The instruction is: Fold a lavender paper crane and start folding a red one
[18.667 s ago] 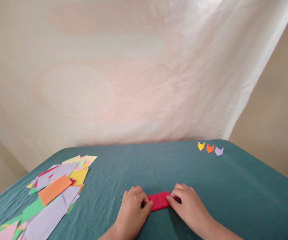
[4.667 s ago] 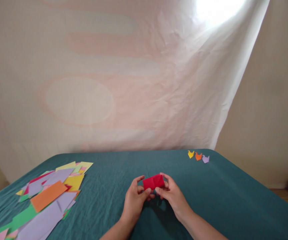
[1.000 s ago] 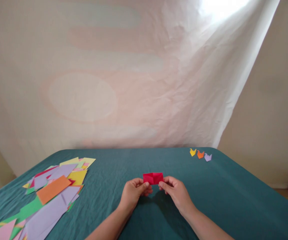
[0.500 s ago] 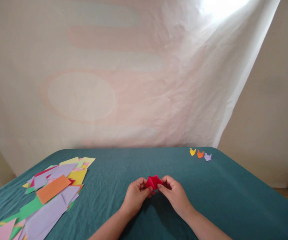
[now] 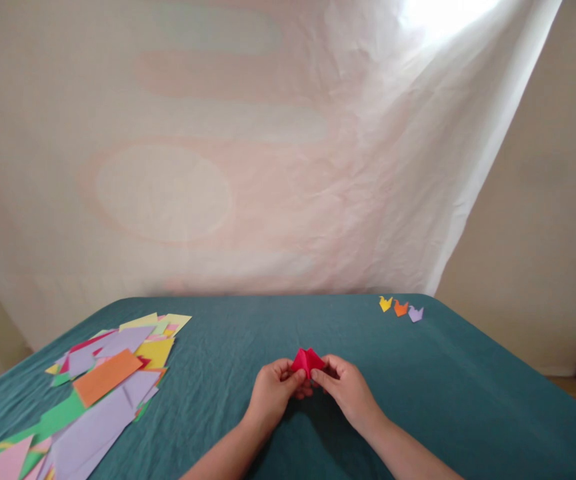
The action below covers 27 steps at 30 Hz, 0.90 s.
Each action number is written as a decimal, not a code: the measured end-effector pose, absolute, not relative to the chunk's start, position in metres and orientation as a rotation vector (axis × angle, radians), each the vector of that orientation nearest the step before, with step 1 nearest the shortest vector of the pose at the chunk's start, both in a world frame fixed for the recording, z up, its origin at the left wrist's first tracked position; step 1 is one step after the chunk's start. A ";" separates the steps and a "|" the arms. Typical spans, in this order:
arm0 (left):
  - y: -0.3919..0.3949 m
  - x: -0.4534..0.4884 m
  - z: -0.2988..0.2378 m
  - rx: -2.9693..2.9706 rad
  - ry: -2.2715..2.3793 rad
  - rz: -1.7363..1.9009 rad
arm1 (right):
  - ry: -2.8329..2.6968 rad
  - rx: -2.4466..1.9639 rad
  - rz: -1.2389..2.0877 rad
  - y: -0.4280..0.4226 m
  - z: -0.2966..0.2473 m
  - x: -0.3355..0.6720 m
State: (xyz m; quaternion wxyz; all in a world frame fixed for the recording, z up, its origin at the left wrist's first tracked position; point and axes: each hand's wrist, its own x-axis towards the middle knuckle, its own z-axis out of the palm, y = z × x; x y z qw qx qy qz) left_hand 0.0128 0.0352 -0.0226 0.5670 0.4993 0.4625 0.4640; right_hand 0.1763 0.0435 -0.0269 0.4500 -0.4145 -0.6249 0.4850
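Observation:
Between my two hands is a small folded red paper (image 5: 308, 361), its two upper points spread apart above a middle crease. My left hand (image 5: 274, 392) pinches its left side, thumb in front. From the other side, my right hand (image 5: 344, 387) grips the right edge between thumb and fingers. Both hands are over the near middle of the table, and the fingers behind the paper are partly hidden.
A green cloth covers the table (image 5: 228, 333). Loose coloured paper sheets (image 5: 93, 427) lie heaped on the left. At the back right sit three folded paper birds: yellow (image 5: 385, 304), orange (image 5: 401, 308) and purple (image 5: 416, 314). A pale sheet (image 5: 268, 200) hangs behind.
The red paper has changed shape a little: its upper points now stand higher, and its middle is less spread. My hands have stayed in nearly the same place, still holding it.

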 end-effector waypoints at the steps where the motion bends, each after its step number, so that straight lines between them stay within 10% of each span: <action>1: 0.035 0.013 -0.023 1.193 1.112 1.102 | -1.552 -1.036 1.196 0.044 -0.028 0.176; 27: 0.030 0.023 -0.021 1.272 1.131 1.161 | -1.686 -1.073 1.006 0.036 -0.025 0.173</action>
